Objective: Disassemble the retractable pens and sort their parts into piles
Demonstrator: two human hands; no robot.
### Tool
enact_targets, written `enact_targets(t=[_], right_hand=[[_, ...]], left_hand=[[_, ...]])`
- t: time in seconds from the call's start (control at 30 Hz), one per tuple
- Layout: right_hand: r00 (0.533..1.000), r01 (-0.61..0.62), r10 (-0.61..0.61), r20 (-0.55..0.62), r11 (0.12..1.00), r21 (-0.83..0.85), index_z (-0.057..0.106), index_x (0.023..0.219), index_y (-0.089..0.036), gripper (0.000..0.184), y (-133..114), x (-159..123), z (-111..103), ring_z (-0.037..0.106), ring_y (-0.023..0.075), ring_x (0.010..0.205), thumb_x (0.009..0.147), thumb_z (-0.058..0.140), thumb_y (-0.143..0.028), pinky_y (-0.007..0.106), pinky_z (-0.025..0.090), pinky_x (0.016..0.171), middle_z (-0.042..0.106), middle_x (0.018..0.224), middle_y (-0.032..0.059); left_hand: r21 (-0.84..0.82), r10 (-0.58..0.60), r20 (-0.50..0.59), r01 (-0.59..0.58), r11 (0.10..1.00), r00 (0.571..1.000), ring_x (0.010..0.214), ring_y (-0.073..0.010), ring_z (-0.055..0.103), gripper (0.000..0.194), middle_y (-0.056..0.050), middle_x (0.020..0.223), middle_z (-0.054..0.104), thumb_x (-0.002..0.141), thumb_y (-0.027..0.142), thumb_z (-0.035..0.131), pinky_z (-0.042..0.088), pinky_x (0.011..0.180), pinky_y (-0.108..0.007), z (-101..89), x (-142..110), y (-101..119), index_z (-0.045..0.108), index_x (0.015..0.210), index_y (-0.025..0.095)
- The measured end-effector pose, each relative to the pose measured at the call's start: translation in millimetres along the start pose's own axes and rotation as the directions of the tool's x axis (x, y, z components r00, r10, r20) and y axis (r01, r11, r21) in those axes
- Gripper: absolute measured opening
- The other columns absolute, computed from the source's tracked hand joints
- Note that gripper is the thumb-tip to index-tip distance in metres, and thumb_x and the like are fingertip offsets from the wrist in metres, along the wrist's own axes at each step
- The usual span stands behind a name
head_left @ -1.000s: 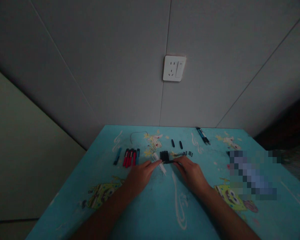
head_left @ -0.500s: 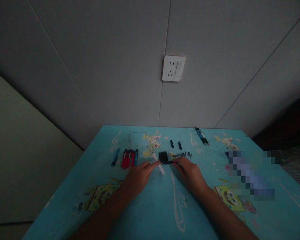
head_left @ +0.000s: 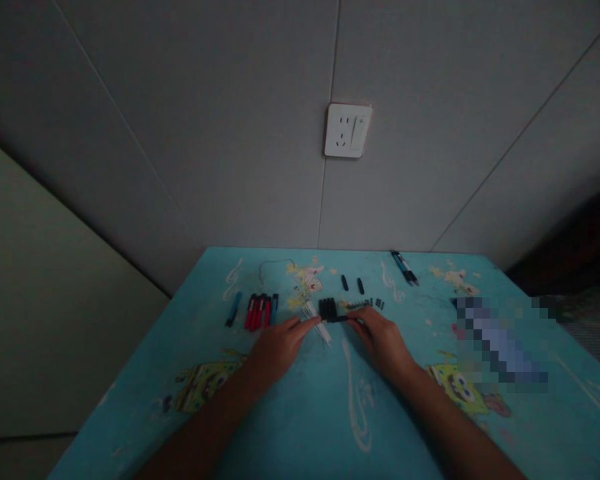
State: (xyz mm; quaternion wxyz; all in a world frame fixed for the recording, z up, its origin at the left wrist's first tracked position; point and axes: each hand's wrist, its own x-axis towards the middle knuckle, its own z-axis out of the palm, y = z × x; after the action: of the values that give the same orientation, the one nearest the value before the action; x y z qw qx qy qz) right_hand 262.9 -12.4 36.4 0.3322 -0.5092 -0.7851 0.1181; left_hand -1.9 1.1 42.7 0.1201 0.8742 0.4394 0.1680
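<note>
A slim black pen part lies crosswise between my two hands, low over the table. My left hand pinches at its left end, where a small light tip shows. Closed on its right end is my right hand, thumb and forefinger together. Just behind the part, several black pen barrels lie side by side. White ink refills are spread beside my left fingertips. Small dark pen pieces lie in a row behind my right hand. Exact contact at the fingertips is too small to make out.
Several red pen barrels lie left of my hands, with blue pen parts beside them. Two short black pieces rest farther back. Pens lie near the wall. A blurred-out item sits at right on the patterned table.
The view has tipped slightly, so the scene sits a little higher. Both hands keep nearly the same place, and the black part between them looks more level.
</note>
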Motion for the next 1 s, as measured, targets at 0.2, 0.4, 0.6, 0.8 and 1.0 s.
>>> enact_targets(t=[0.2,0.4,0.6,0.8,1.0], right_hand=[[0.998,0.039,-0.042,0.054,0.998,0.059,0.064,0.109,-0.023,0.016,-10.6,-0.4,0.3,0.066,0.0197,0.092,0.100,0.051,-0.025,0.033,0.054,0.084,0.068,0.099,0.0057],[0.986,0.091,-0.111,0.121,0.983,0.158,0.063,0.111,-0.021,0.018,-16.6,-0.8,2.4,0.065,0.0171,0.093,0.100,0.051,-0.029,0.030,0.053,0.085,0.066,0.102,0.0060],[0.978,0.112,-0.147,0.150,0.969,0.221,0.064,0.111,-0.021,0.020,-24.8,-2.9,3.1,0.064,0.0173,0.098,0.100,0.052,-0.032,0.030,0.052,0.089,0.066,0.105,0.0068],[0.972,0.125,-0.166,0.168,0.965,0.231,0.064,0.109,-0.020,0.022,-32.1,-6.1,6.1,0.064,0.0175,0.091,0.098,0.055,-0.037,0.028,0.053,0.081,0.066,0.100,0.0069],[0.965,0.136,-0.163,0.207,0.981,0.140,0.065,0.098,-0.020,0.022,-36.9,-7.2,7.3,0.063,0.0170,0.078,0.100,0.051,-0.036,0.028,0.051,0.072,0.065,0.088,0.0047]], left_hand=[[0.032,0.092,-0.027,-0.091,0.995,0.995,0.074,-0.0153,0.068,0.042,-0.003,0.092,0.068,0.100,0.019,0.045,0.053,0.067,-0.023,6.8,-3.4,-6.9,0.053,0.140,0.032],[0.014,0.160,-0.006,-0.160,0.987,0.987,0.074,-0.0171,0.070,0.037,-0.005,0.093,0.069,0.103,0.028,0.040,0.056,0.067,-0.026,16.1,-4.4,-11.0,0.057,0.136,0.024],[-0.075,0.179,-0.002,-0.179,0.981,0.984,0.094,-0.0211,0.070,0.039,-0.007,0.108,0.070,0.102,0.036,0.044,0.056,0.082,-0.032,16.8,-6.2,-3.5,0.052,0.137,0.022],[-0.111,0.131,0.076,-0.123,0.986,0.988,0.084,-0.0203,0.072,0.025,-0.003,0.098,0.073,0.099,0.038,0.051,0.055,0.071,-0.029,18.1,-8.8,0.7,0.056,0.116,0.021],[-0.060,0.181,0.086,-0.176,0.983,0.980,0.076,-0.0184,0.068,0.019,-0.003,0.087,0.069,0.100,0.032,0.047,0.052,0.069,-0.027,15.4,-5.9,4.6,0.062,0.099,0.020]])
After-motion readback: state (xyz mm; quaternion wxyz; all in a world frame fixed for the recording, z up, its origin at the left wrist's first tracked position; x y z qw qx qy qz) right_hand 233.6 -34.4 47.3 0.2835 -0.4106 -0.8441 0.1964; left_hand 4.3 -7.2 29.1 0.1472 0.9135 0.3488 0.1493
